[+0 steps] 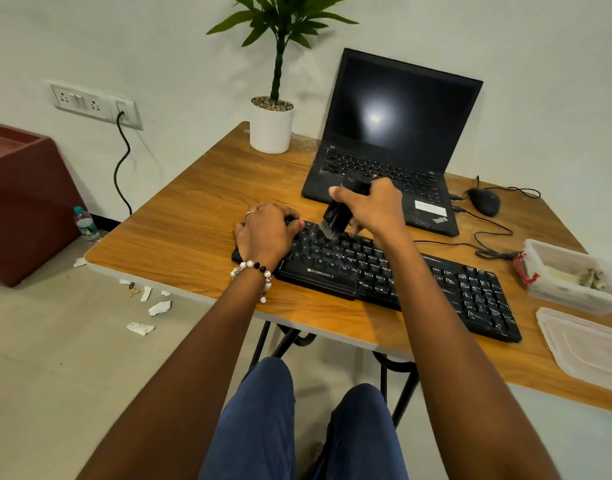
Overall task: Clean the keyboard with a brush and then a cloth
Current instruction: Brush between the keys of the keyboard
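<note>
My right hand (374,206) grips the brush (335,220), bristles down on the keyboard (384,275)'s upper-left keys; my left hand (266,233) clasps its left end; its long axis runs rightward along the surface (193,216), mostly unswept, I judge.

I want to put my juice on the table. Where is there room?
The biggest bare patch of table is left of the keyboard, in front of the plant pot. The right side is crowded: laptop, mouse, cables, plastic box and lid.
</note>
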Demonstrator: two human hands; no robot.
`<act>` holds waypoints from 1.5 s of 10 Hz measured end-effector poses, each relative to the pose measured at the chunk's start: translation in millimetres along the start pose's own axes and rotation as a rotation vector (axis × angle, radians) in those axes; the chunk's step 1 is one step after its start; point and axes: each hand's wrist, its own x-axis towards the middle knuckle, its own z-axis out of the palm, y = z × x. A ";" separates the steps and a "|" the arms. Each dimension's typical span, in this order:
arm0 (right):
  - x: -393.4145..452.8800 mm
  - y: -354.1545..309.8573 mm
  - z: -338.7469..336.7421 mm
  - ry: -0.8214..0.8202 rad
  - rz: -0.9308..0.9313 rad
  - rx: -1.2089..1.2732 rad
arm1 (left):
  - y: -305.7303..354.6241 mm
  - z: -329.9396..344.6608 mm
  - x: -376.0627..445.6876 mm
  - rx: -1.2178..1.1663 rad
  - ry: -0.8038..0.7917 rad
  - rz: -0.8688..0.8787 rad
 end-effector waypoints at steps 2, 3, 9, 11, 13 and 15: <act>-10.4 8.2 11.8 -0.026 -0.013 -0.075 | 1.4 -1.3 -1.3 0.010 0.003 -0.001; -6.4 3.1 -2.4 -0.059 -0.011 -0.300 | 1.5 -2.0 -1.8 0.010 0.004 0.004; -0.4 13.9 -37.7 -0.183 -0.057 -0.164 | 1.7 -2.7 -2.7 0.006 -0.006 0.003; -7.2 30.6 -38.0 -0.229 0.059 0.012 | 2.2 -3.9 -2.5 -0.027 -0.009 -0.019; -4.4 10.8 -41.7 -0.099 0.005 -0.304 | 2.4 -3.2 -2.8 -0.030 -0.007 -0.023; -15.7 26.0 -9.9 0.112 0.017 -0.193 | 3.7 -4.2 -3.8 -0.021 -0.010 -0.013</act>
